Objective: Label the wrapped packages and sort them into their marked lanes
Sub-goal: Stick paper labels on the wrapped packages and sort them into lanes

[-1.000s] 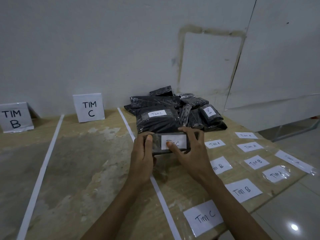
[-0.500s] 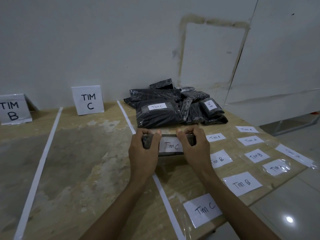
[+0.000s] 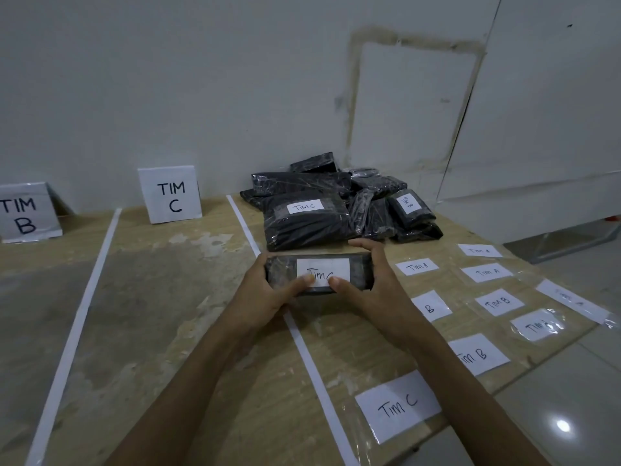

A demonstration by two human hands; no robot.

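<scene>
I hold a small black wrapped package [image 3: 359, 272] above the white tape line, with a white "Tim C" label [image 3: 322, 269] on its top face. My left hand [image 3: 265, 294] grips its left end and my right hand [image 3: 373, 284] its right end. Both thumbs press on the label's lower edge. Behind it lies a pile of black wrapped packages [image 3: 336, 206]; one bears a "Tim C" label, another a "Tim B" label. A "TIM C" lane sign [image 3: 169, 195] stands at the wall, and a "TIM B" sign [image 3: 25, 213] stands further left.
Several loose paper labels lie on the right part of the wooden table [image 3: 161, 314], among them a "Tim C" label [image 3: 398, 406], "Tim B" [image 3: 479, 353] and "Tim A" [image 3: 416, 266]. White tape lines [image 3: 72, 334] mark the lanes. The table's edge runs along the right, with floor tiles below.
My hands shifted from pressing the label's face and top edge to gripping the package ends, thumbs now on the label's lower edge. The package tilted so its label faces up more.
</scene>
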